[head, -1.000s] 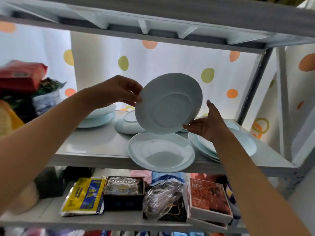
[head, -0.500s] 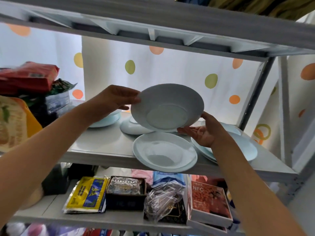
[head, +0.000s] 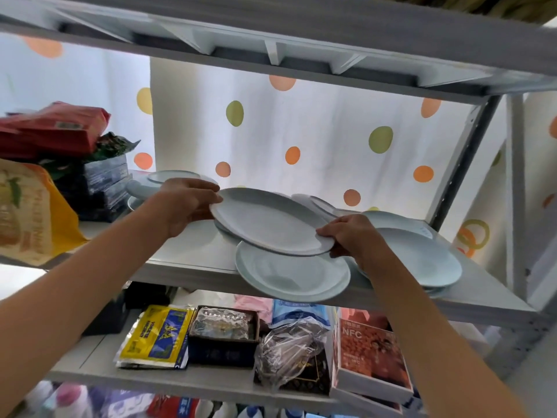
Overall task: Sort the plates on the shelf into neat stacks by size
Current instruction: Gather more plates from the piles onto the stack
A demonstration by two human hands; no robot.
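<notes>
A white shelf [head: 193,260] carries pale plates [head: 294,276] and stacked packets [head: 99,182].

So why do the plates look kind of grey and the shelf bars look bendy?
In the head view, bright light comes through the dotted curtain behind, so the held plate and both hands, left and right, look shaded; the wide-angle lens bows the upper shelf; the picture edges are smeared, and the bottles at the bottom are blurry.

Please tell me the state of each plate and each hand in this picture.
held plate: lifted, nearly level, gripped at both rims
left hand: grips held plate
right hand: grips held plate
front plate: on shelf, overhanging its edge
right stack: stacked on shelf
</notes>
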